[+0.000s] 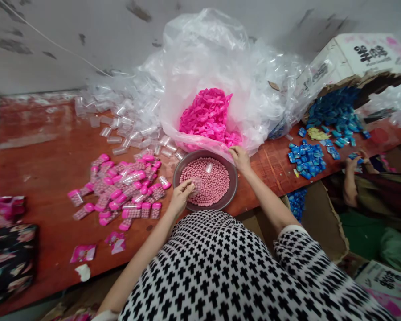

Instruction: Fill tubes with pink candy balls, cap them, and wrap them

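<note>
A round metal bowl (232, 177) full of small pink candy balls (210, 183) stands at the table's near edge. My left hand (182, 192) is over the bowl's left side, fingers closed on a small clear tube (197, 185) dipped into the balls. My right hand (239, 158) reaches past the bowl's far right rim, fingers curled at the pile of pink caps (207, 116) in a clear plastic bag (220, 67). A second clear tube (209, 167) lies on the balls.
Filled pink-capped tubes (123, 191) lie heaped left of the bowl, empty clear tubes (120, 129) behind them. Blue packets (307, 158) spill from a tipped carton (357, 58) at right, where another person's hand (352, 162) rests. Pink packets (115, 243) lie near the front edge.
</note>
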{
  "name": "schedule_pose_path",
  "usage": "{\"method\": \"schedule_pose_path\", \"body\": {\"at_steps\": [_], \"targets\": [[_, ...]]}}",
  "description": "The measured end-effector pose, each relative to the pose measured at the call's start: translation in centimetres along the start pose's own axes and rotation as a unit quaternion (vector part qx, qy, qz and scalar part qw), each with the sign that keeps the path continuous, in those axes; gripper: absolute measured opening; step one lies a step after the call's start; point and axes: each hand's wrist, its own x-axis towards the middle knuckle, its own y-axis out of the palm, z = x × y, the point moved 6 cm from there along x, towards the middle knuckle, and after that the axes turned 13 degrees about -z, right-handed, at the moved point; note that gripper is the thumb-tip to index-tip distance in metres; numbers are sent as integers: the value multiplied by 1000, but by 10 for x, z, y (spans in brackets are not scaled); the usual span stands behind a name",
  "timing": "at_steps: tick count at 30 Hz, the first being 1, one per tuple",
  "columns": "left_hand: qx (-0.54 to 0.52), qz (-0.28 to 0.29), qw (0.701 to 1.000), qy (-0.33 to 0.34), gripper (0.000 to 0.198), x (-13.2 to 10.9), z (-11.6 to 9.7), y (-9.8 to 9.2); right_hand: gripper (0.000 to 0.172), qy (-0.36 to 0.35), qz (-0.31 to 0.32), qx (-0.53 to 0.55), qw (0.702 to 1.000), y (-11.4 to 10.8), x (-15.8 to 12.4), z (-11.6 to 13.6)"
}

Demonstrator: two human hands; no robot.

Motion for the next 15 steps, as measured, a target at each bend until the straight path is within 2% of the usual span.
{"method": "schedule_pose_path", "body": {"at_steps": [3,6,10,13,15], "targets": [[-13,-1,1000,-5,44,-4,-4,9,28,101,-62,-64,991,0,45,-23],[-8,-5,1000,-4,44,-6,-4,12,31,187,-79,-60,977,13,69,-38],[-19,-22,1000,1,43,-6,-8,6,23,203,-69,1,977,24,78,-39],[-41,-36,998,13,41,-6,-16,4,22,201,-60,56,976,15,72,-33],[-52,-26,998,17,41,-6,-21,9,24,201,-49,99,973,4,60,-23]]}}
